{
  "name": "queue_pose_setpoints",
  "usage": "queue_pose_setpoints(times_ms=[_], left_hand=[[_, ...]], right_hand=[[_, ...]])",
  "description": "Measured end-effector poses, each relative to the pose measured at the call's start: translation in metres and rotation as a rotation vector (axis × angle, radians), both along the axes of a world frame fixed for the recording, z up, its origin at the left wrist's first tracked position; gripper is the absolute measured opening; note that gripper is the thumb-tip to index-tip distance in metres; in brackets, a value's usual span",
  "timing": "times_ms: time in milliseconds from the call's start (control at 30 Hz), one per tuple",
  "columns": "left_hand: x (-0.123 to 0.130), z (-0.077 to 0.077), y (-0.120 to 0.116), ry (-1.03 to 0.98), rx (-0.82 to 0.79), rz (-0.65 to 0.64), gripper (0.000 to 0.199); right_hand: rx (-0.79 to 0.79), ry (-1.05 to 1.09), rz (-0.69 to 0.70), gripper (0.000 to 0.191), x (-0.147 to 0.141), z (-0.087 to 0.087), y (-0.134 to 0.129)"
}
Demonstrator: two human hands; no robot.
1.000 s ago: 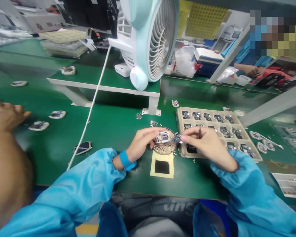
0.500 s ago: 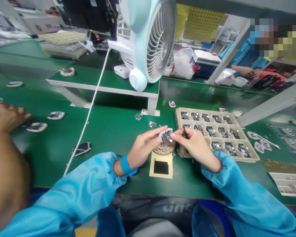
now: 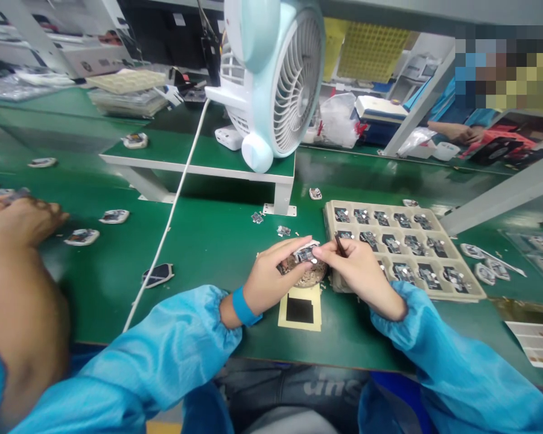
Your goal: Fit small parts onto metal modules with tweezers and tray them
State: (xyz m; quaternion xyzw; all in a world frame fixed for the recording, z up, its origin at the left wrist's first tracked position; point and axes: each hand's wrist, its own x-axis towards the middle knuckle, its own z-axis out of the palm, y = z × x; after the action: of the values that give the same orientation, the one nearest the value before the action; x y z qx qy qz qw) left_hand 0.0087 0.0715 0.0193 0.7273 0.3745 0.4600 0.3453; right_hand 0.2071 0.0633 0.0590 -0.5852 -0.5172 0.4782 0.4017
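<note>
Two parts, a circuit board (image 3: 304,254) and white casing (image 3: 310,243), are pinched between left hand (image 3: 268,275) at nine o'clock and right hand (image 3: 356,263) at three, probably light, stiff, fragile, best edge-held.

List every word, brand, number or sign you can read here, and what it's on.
"Sup", apparently, upside down: pale letters on the dark grey cloth across the lap.
Too small to read: the white label on the black panel.
Too blurred to read: markings on the white printed sheet at right.
Nothing else is legible.
</note>
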Motion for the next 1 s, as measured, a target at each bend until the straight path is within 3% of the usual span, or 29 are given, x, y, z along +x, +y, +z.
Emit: queue_pose_setpoints(times_ms=[233,367,467,533,800,1000], left_hand=[[-0.001,0.002,-0.001,-0.025,0.095,-0.001,0.042],[0.000,0.001,0.000,-0.179,-0.170,-0.015,0.044],[0.001,0.001,0.001,-0.349,-0.410,-0.106,0.050],[0.002,0.002,0.002,-0.413,-0.464,-0.154,0.049],[0.003,0.011,0.001,-0.452,-0.374,-0.243,0.029],[0.002,0.006,0.001,-0.319,-0.409,-0.116,0.034]], right_hand=[[0.091,-0.053,0.015,0.037,-0.002,-0.001,-0.001],[0.273,-0.100,0.014,0.030,-0.005,-0.002,-0.005],[0.280,-0.097,0.044,0.026,-0.007,-0.001,-0.006],[0.263,-0.093,0.052,0.021,-0.008,-0.001,-0.007],[0.246,-0.107,0.180,0.022,-0.005,-0.003,-0.006],[0.344,-0.114,0.128,0.016,-0.006,-0.006,-0.007]])
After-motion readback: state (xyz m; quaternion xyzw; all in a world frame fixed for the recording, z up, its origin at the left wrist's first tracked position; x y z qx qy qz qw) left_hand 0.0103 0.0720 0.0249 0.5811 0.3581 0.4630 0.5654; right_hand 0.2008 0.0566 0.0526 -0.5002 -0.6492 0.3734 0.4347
